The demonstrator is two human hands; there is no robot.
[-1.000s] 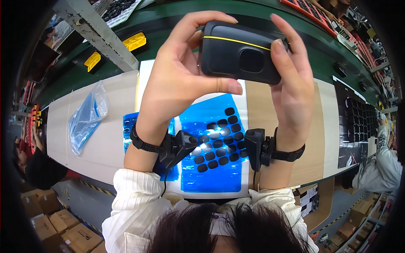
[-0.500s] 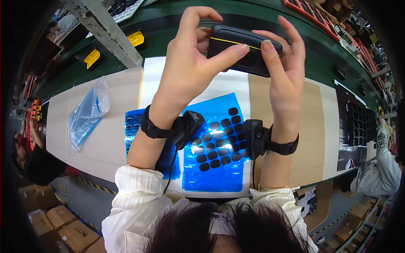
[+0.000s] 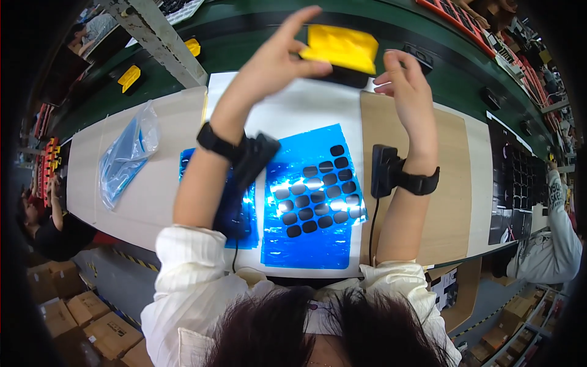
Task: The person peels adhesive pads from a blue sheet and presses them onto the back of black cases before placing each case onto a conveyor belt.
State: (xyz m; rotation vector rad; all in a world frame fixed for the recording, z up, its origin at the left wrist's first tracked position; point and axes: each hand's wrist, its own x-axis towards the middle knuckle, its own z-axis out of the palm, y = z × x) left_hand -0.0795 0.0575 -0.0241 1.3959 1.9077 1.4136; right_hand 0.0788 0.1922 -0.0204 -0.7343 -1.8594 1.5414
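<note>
My left hand (image 3: pixel 278 64) grips a small black case (image 3: pixel 348 77) by its left side, above the far edge of the work surface. The bright yellow inside (image 3: pixel 342 48) of the case now shows, slightly blurred. Just right of the case is my right hand (image 3: pixel 406 79), its fingers apart and loosely bent, with nothing visible in them. Below my hands lies a blue film sheet (image 3: pixel 306 254) bearing rows of dark rounded-square pieces (image 3: pixel 318 197). A second stack of blue film (image 3: pixel 244 223) lies beside it, partly hidden by my left wrist device.
A clear plastic bag (image 3: pixel 128 156) with blue film lies at left. Yellow open cases (image 3: pixel 129 79) and a dark item (image 3: pixel 419 57) sit on the green conveyor (image 3: pixel 244 43). A metal post (image 3: pixel 156 43) stands at far left. Other people work at both sides.
The case, held shut in both hands before, now shows its yellow inside. My right hand has come off it. My left hand keeps hold of it.
</note>
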